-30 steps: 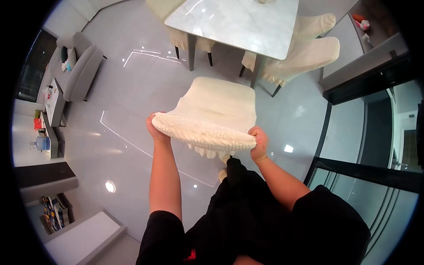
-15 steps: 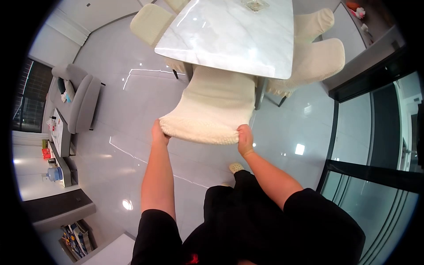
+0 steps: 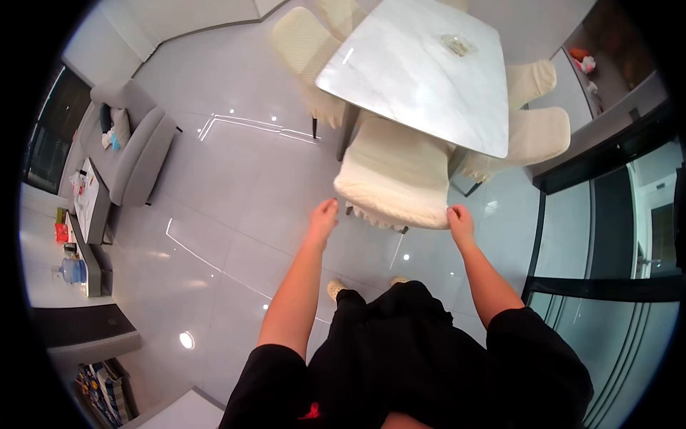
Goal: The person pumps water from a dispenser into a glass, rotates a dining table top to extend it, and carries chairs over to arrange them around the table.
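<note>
A chair in a cream stretch cover (image 3: 396, 175) stands at the near end of the marble-topped table (image 3: 421, 79), its backrest facing me. The cover's ruffled hem hangs below the backrest, with dark chair legs showing under it. My right hand (image 3: 461, 223) pinches the cover at the backrest's right corner. Just off the left corner, my left hand (image 3: 324, 220) is held in the air with its fingers loosely bent and nothing visible in them; a small gap separates it from the fabric.
More cream-covered chairs, one at the left (image 3: 307, 50) and one at the right (image 3: 539, 136), stand around the table. A small tray (image 3: 457, 45) lies on the tabletop. Farther left is a grey sofa (image 3: 139, 154). Glass doors (image 3: 572, 322) line the right side.
My left hand has let go of the cover and moved away from its corner. The cover's edge has dropped over the backrest, exposing the hem and legs. My view has shifted left.
</note>
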`<state>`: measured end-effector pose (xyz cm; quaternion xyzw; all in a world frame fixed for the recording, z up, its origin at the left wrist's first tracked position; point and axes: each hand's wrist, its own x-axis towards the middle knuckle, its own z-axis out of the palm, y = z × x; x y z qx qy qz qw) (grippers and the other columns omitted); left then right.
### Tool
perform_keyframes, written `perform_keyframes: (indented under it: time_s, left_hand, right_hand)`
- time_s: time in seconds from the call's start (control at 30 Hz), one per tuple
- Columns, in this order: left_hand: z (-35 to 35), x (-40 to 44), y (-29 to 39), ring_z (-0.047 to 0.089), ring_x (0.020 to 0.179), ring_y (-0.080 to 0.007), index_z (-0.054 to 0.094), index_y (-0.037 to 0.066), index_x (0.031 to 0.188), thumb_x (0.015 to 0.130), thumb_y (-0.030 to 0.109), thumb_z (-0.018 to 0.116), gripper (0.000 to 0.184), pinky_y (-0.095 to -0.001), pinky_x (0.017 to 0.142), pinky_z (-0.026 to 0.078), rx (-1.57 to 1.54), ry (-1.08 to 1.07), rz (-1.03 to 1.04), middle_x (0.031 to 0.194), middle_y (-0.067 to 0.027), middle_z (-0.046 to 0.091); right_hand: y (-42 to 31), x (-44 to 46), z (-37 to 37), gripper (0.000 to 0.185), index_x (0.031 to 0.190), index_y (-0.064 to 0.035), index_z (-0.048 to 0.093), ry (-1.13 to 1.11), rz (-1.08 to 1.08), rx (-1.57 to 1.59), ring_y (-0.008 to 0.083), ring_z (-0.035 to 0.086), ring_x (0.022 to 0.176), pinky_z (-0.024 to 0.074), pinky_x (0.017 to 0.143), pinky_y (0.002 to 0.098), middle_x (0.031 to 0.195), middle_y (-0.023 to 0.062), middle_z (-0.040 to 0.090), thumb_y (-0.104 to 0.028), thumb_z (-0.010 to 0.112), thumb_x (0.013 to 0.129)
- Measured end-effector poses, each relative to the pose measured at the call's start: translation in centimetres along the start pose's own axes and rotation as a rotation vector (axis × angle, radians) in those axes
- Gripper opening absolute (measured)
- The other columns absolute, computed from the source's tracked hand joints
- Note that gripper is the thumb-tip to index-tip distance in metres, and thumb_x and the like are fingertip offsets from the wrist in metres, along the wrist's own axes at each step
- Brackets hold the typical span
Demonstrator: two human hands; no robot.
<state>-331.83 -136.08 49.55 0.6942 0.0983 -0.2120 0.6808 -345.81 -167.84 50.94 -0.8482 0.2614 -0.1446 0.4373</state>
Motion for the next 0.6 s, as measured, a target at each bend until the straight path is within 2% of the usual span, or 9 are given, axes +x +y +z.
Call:
perform_keyframes:
  time_s: [0.03, 0.1, 0.33, 0.4, 0.47, 0.5, 0.53, 0.57, 0.6]
  left_hand:
    - [-1.6, -1.6, -0.1, 0.052, 0.102, -0.021, 0.046, 0.003, 0.117, 0.086, 0.031, 0.047, 0.042, -0.0377, 0.082, 0.043, -0.008, -0.072, -0.016, 0.114, -0.0097, 0.052]
    - [-4.6, -2.3, 1.4, 0.051, 0.104, -0.021, 0.045, 0.002, 0.119, 0.086, 0.028, 0.048, 0.042, -0.0362, 0.083, 0.043, -0.017, -0.132, -0.02, 0.116, -0.0104, 0.051]
    - [-12.1, -5.1, 11.5, 0.052, 0.104, -0.0226, 0.049, -0.002, 0.113, 0.088, 0.021, 0.043, 0.034, -0.0341, 0.084, 0.043, -0.246, -0.122, 0.369, 0.111, -0.0128, 0.054]
    - [-13.7, -6.0, 14.6, 0.052, 0.103, -0.0227, 0.049, -0.003, 0.111, 0.088, 0.019, 0.042, 0.032, -0.0345, 0.084, 0.043, -0.293, -0.114, 0.437, 0.11, -0.0131, 0.055]
    - [-15.5, -7.5, 17.7, 0.053, 0.101, -0.0236, 0.05, -0.002, 0.11, 0.088, 0.015, 0.04, 0.03, -0.0355, 0.084, 0.043, -0.333, -0.115, 0.712, 0.109, -0.0135, 0.055]
    - [-16.7, -8.6, 20.1, 0.053, 0.101, -0.0203, 0.051, 0.0, 0.11, 0.088, 0.011, 0.04, 0.027, -0.0327, 0.084, 0.042, -0.384, -0.079, 0.889, 0.107, -0.0119, 0.056]
    - [-18.2, -10.0, 23.1, 0.051, 0.103, -0.022, 0.05, -0.001, 0.11, 0.086, 0.012, 0.041, 0.029, -0.0339, 0.086, 0.04, -0.378, -0.022, 1.095, 0.107, -0.0129, 0.056]
    - [-19.7, -11.4, 26.9, 0.049, 0.104, -0.0236, 0.049, -0.002, 0.111, 0.085, 0.017, 0.043, 0.033, -0.0349, 0.086, 0.039, -0.386, -0.05, 1.392, 0.108, -0.0146, 0.055]
    - [-19.5, -13.2, 30.8, 0.055, 0.092, -0.0219, 0.053, -0.003, 0.103, 0.086, 0.027, 0.042, 0.036, -0.0306, 0.081, 0.042, -0.531, 0.133, 1.54, 0.099, -0.013, 0.058]
  right_hand:
    - [-2.2, -0.5, 0.5, 0.016, 0.081, 0.0, 0.056, -0.006, -0.016, 0.0, 0.0215, 0.054, 0.075, 0.0419, 0.07, 0.0299, 0.078, 0.0115, 0.057, -0.014, 0.049, 0.08]
    - [-6.9, -0.5, 2.5, 0.013, 0.083, -0.0001, 0.057, 0.035, -0.287, 0.129, 0.0199, 0.056, 0.077, 0.0425, 0.071, 0.028, 0.078, 0.0104, 0.059, -0.012, 0.052, 0.078]
    - [-27.2, -2.2, 10.5, 0.014, 0.086, 0.0001, 0.058, -0.092, -0.55, 0.369, 0.0183, 0.056, 0.08, 0.0417, 0.075, 0.027, 0.08, 0.0088, 0.059, -0.01, 0.053, 0.078]
    - [-31.3, -2.9, 12.9, 0.014, 0.088, -0.0005, 0.058, -0.252, -0.615, 0.579, 0.0174, 0.055, 0.082, 0.0415, 0.075, 0.0272, 0.085, 0.0074, 0.058, -0.008, 0.052, 0.078]
    - [-35.8, -2.9, 13.2, 0.017, 0.093, -0.0001, 0.056, -0.309, -0.733, 0.656, 0.0172, 0.053, 0.087, 0.0404, 0.078, 0.0272, 0.091, 0.0076, 0.056, -0.004, 0.05, 0.077]
    - [-38.5, -2.6, 12.2, 0.028, 0.105, 0.0009, 0.051, -0.361, -0.861, 0.688, 0.0169, 0.051, 0.09, 0.039, 0.079, 0.0266, 0.1, 0.0094, 0.055, -0.003, 0.049, 0.077]
    - [-41.1, -1.3, 11.2, 0.038, 0.115, -0.0006, 0.043, -0.355, -1.105, 0.809, 0.0215, 0.048, 0.099, 0.0353, 0.087, 0.0323, 0.11, 0.0121, 0.049, -0.008, 0.051, 0.079]
    - [-43.6, 0.0, 10.3, 0.05, 0.126, -0.002, 0.034, -0.373, -1.356, 0.925, 0.026, 0.045, 0.108, 0.0316, 0.095, 0.038, 0.121, 0.0149, 0.044, -0.014, 0.052, 0.08]
    - [-44.0, 0.8, 11.5, 0.05, 0.126, -0.002, 0.034, -0.392, -1.345, 0.945, 0.026, 0.045, 0.108, 0.0316, 0.095, 0.038, 0.121, 0.0149, 0.044, -0.014, 0.052, 0.08]
